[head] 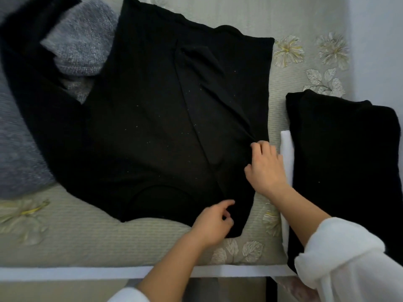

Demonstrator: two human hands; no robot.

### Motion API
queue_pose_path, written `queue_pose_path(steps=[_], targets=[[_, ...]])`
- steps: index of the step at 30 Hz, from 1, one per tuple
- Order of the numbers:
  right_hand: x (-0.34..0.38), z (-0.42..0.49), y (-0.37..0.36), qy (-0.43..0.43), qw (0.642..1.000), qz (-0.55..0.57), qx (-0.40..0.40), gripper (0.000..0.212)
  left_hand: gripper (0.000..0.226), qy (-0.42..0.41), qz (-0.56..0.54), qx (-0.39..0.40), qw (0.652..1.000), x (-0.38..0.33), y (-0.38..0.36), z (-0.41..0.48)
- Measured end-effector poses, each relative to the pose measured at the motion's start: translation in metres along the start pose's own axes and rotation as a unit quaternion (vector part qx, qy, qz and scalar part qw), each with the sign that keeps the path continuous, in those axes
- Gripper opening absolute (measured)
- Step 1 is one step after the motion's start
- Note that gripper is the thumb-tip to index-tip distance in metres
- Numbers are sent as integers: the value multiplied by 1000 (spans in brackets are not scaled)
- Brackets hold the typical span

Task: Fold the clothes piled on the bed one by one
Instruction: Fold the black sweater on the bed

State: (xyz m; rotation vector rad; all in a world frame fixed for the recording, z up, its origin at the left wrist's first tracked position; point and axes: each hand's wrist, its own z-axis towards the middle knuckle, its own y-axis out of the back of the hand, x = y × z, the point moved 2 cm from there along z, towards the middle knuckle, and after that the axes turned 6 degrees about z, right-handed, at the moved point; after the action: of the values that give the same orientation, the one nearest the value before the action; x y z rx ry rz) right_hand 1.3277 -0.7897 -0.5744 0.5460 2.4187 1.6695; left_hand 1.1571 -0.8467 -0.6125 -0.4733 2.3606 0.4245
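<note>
A black top [152,127] lies spread flat on the bed, its right side folded in toward the middle along a long crease. My left hand [214,223] rests on the garment's near right corner, forefinger out and the other fingers curled against the cloth. My right hand [265,168] lies on the top's right edge, its fingers bent and pinching the folded cloth. A folded black garment [344,171] sits at the right on top of a folded white one [287,158].
A pile of grey fuzzy knitwear [80,46] and dark clothing [28,68] lies at the back left, partly under the black top. The pale green bedspread [87,240] has embroidered flowers. The bed's white front edge [65,273] runs along the bottom.
</note>
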Motion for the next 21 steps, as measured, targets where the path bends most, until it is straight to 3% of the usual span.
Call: queue_pose_path(steps=[6,8,12,14,16,21], targets=[[81,-4,-13,76,994,27,76,51,30,35,-39,-267,962,30,115,-33],[117,1,-15,88,990,56,96,50,29,27,-27,-391,919,41,162,-55],[195,18,-16,130,980,106,110,53,31,24,-12,-605,796,67,257,-100],[232,28,-17,141,972,146,121,58,30,44,-52,-629,775,84,300,-108],[262,35,-21,150,962,181,143,65,26,68,-140,-606,780,101,335,-105],[299,41,-41,126,964,127,196,86,37,103,-248,-483,833,120,381,-83]])
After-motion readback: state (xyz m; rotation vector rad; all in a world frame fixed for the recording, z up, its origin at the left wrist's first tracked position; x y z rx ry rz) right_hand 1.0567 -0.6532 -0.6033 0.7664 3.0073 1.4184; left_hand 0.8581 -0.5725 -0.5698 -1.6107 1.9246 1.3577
